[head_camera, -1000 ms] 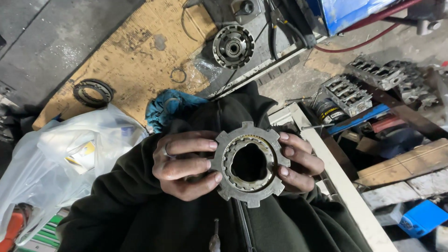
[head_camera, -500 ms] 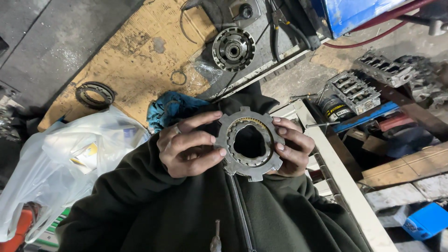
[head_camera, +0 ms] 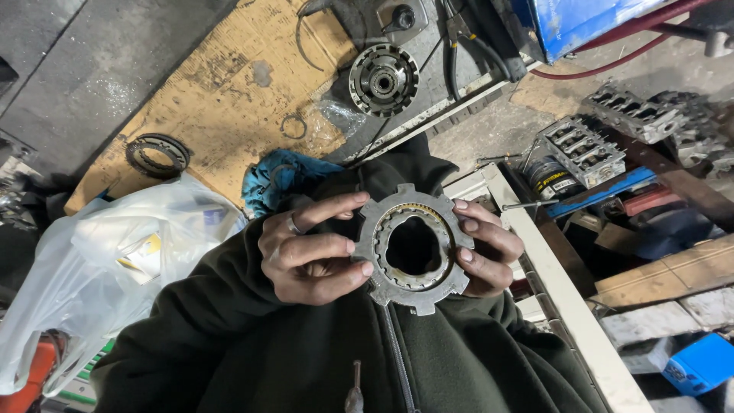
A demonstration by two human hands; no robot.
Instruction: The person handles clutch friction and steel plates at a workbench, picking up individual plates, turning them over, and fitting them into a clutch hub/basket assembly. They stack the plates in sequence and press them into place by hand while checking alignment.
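Note:
Both my hands hold a grey metal ring (head_camera: 413, 248) with square lugs on its rim and a worn, brass-coloured inner band. It faces me, upright, in front of my dark green zipped jacket. My left hand (head_camera: 310, 248), with a ring on one finger, grips its left edge with fingertips on the face. My right hand (head_camera: 483, 248) clasps its right edge. A round clutch hub (head_camera: 384, 79) lies on the metal bench ahead.
A sheet of worn cardboard (head_camera: 222, 99) carries a stack of thin rings (head_camera: 157, 154) and a small snap ring (head_camera: 292, 125). A blue rag (head_camera: 279, 180) and white plastic bag (head_camera: 99, 260) lie left. Engine parts (head_camera: 585, 149) and wooden boards (head_camera: 657, 283) crowd the right.
My hands and the ring have shifted slightly up and right in view, and the ring has turned a little between my fingers. The surroundings have not moved.

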